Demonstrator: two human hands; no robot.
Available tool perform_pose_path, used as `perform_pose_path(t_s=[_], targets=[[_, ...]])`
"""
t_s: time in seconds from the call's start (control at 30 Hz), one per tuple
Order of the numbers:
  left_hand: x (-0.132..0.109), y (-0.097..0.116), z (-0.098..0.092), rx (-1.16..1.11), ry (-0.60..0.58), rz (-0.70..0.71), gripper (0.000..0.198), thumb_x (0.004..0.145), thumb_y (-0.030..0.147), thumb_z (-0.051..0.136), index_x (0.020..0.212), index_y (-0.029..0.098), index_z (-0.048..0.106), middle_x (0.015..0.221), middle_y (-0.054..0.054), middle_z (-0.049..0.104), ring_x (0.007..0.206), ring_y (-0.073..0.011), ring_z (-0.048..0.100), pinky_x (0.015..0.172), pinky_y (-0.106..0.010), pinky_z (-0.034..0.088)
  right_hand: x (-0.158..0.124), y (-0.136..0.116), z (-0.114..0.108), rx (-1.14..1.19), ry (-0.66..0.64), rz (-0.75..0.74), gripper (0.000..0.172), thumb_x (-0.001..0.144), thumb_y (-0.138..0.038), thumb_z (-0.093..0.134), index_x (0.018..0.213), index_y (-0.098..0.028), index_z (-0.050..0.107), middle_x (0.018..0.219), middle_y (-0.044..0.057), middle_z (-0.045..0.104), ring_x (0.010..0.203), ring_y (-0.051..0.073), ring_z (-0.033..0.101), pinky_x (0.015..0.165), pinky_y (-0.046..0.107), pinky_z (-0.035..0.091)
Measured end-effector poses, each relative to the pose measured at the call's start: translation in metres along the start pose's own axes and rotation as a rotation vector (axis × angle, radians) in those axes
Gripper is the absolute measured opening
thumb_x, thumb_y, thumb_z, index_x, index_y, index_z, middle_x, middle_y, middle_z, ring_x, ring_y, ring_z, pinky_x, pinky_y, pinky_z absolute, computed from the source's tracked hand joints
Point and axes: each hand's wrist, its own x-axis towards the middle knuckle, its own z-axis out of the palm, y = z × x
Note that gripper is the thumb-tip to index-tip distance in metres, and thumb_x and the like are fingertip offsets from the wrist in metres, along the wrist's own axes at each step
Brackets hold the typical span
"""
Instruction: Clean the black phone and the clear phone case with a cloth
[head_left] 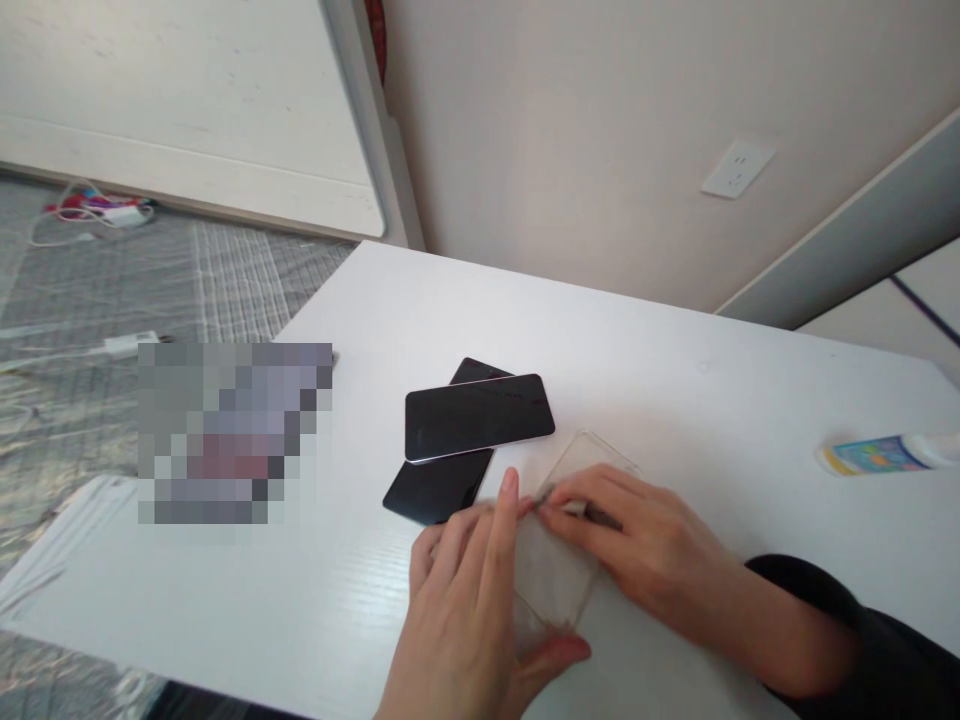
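Observation:
A clear, slightly yellowed phone case (559, 575) lies on the white table under both my hands. My left hand (469, 600) grips it along its left side, thumb at the near end and fingers at the far side. With thumb and index finger, my right hand (652, 545) pinches something small and greyish over the case, close to my left fingertips. A dark strip shows under the right fingers, but its kind is hidden. Just beyond the left hand, one black phone (480, 417) rests crosswise on another black phone (435, 487).
A small bottle with a colourful label (874, 456) lies at the right of the table (360, 610). A blurred-out patch (247, 430) covers something at the left edge. Cables and a white charger (131, 344) are on the floor. A wall with an outlet (738, 168) stands behind.

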Motion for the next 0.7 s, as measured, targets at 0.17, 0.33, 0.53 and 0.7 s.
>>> perform_pose_path(t_s=[0.17,0.33,0.53,0.7], targets=[[0.001,0.002,-0.002,0.051,-0.003,0.025,0.154,0.057,0.047,0.102,0.167,0.025,-0.003,0.127,-0.010,0.070,0.102,-0.0312,0.064,0.091,-0.044,0.043,0.001,-0.007,0.001,-0.020,-0.067,-0.140,0.021,0.104,-0.015,0.055,0.115,-0.010,0.072,0.107,0.012,0.075,0.099,0.024,0.071,0.083,0.035,0.065],[0.001,0.002,-0.004,0.077,-0.004,0.024,0.150,0.058,0.050,0.102,0.166,0.023,0.002,0.122,-0.009,0.069,0.096,-0.0294,0.063,0.087,-0.043,0.045,0.000,0.029,-0.020,-0.336,-0.002,0.035,0.029,0.101,-0.006,0.050,0.121,-0.013,0.070,0.115,0.014,0.074,0.105,0.028,0.069,0.082,0.041,0.065],[0.002,0.003,-0.001,0.101,0.036,0.054,0.155,0.053,0.046,0.104,0.166,0.021,0.001,0.121,-0.009,0.070,0.095,-0.0299,0.063,0.087,-0.044,0.047,0.000,-0.007,0.005,-0.038,0.014,-0.105,0.022,0.106,-0.016,0.053,0.114,-0.012,0.072,0.105,0.010,0.075,0.096,0.021,0.070,0.085,0.033,0.064],[0.000,-0.001,-0.001,0.090,0.039,0.060,0.147,0.060,0.049,0.100,0.167,0.022,0.003,0.125,-0.010,0.069,0.096,-0.0306,0.063,0.084,-0.044,0.049,0.002,0.009,-0.008,-0.194,-0.012,-0.105,0.022,0.103,-0.012,0.054,0.113,-0.012,0.073,0.108,0.012,0.076,0.098,0.025,0.070,0.079,0.036,0.065]])
